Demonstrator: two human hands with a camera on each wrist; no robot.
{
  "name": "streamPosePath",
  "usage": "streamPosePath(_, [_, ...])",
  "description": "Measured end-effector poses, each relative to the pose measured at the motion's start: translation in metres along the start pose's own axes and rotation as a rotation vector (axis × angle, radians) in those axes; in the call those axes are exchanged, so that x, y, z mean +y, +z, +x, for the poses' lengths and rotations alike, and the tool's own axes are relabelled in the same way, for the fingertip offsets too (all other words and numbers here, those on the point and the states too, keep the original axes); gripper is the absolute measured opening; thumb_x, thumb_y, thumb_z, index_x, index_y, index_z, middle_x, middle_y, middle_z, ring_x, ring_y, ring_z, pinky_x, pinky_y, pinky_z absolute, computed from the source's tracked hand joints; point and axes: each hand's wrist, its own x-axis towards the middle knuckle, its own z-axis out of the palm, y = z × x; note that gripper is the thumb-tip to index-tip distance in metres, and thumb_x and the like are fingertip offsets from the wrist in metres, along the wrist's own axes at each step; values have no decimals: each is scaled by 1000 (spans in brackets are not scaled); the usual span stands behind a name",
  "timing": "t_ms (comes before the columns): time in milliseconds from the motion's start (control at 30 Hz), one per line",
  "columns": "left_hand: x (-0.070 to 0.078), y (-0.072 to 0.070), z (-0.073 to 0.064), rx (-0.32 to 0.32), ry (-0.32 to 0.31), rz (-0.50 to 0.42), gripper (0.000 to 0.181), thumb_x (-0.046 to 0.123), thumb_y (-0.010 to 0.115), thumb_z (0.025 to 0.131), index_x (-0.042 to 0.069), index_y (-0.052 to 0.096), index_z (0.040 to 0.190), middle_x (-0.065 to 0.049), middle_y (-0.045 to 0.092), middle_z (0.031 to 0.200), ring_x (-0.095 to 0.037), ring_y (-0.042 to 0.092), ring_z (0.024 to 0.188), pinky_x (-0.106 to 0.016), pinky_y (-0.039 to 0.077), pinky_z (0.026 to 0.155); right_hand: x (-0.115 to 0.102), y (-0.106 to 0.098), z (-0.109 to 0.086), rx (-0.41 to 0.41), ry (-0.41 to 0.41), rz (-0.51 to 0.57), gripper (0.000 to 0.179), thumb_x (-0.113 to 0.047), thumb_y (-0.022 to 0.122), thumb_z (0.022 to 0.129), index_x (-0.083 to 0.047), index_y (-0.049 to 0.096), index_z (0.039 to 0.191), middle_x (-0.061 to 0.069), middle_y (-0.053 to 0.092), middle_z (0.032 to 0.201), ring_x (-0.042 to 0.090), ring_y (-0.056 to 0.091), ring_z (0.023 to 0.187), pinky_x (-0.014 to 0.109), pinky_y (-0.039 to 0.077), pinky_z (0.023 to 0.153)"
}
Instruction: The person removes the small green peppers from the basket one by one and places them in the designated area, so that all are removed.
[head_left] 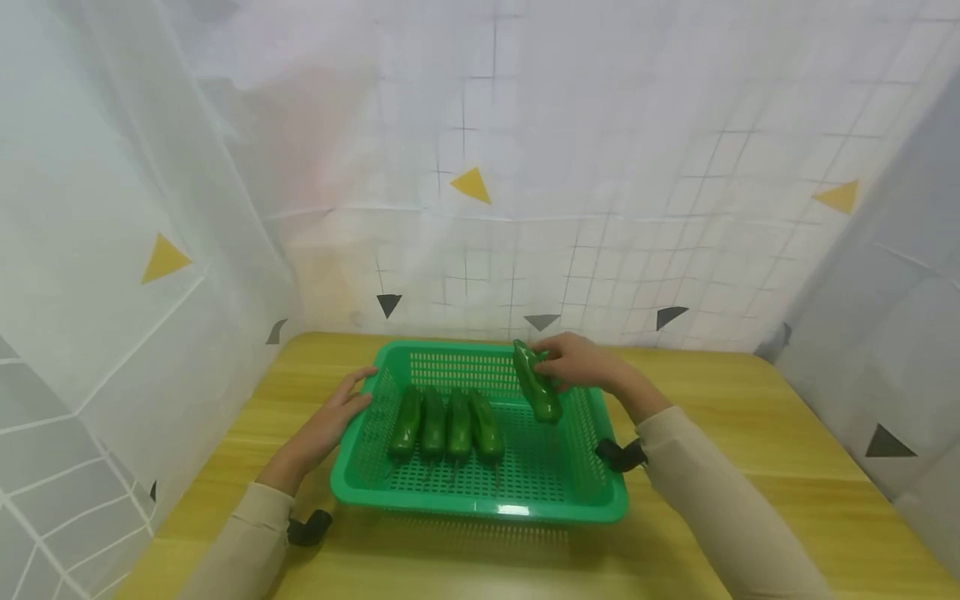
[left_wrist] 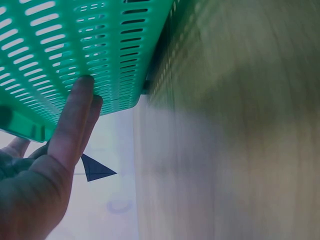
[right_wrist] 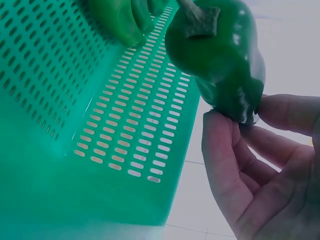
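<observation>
My right hand (head_left: 581, 364) pinches a long green pepper (head_left: 537, 392) between thumb and fingers, over the right part of a green plastic basket (head_left: 420, 500). In the right wrist view the held pepper (right_wrist: 215, 55) shows its stem end, with the fingertips on its side. Several more green peppers (head_left: 459, 427) lie side by side inside the basket, left of centre. At the basket's left side is my left hand (head_left: 326, 425). Its fairly straight fingers (left_wrist: 75, 120) touch the slotted outer wall (left_wrist: 107, 65) in the left wrist view.
The basket stands on a yellow wooden table (head_left: 720, 400). A pale wall covering (head_left: 622, 150) with grid lines and triangles rises behind the table, and similar sheets hang at both sides. Black straps or mounts (head_left: 621, 455) sit at both wrists.
</observation>
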Motion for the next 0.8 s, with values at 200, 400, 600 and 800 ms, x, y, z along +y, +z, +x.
streamPosePath(200, [-2, -1, 2, -11, 3, -43, 51, 32, 35, 113, 19, 21, 160, -29, 47, 139, -33, 61, 110, -41, 54, 86, 6, -6, -4, 7, 1, 0, 43, -9, 55, 102, 9, 51, 141, 24, 68, 116, 30, 71, 94, 45, 60, 77])
streamPosePath(400, [-1, 0, 1, 2, -25, -35, 49, 34, 36, 112, 24, 24, 158, -28, 48, 140, -37, 59, 114, -46, 53, 90, 13, -12, -11, 36, -2, 5, 42, -9, 56, 101, 9, 53, 139, 22, 70, 111, 27, 72, 89, 43, 60, 75])
streamPosePath(600, [-1, 0, 2, 12, -9, -23, 48, 33, 36, 112, 23, 24, 158, -27, 42, 146, -39, 55, 121, -47, 51, 93, 17, -22, -19, 59, -10, 4, 42, -10, 56, 101, 9, 54, 138, 22, 70, 110, 28, 71, 91, 42, 60, 75])
streamPosePath(800, [-3, 1, 2, 7, -18, -47, 47, 32, 35, 113, 23, 25, 158, -27, 48, 139, -34, 60, 111, -42, 54, 87, 22, -29, -27, 72, 9, 24, 42, -9, 55, 102, 12, 51, 139, 26, 69, 113, 31, 71, 94, 42, 60, 77])
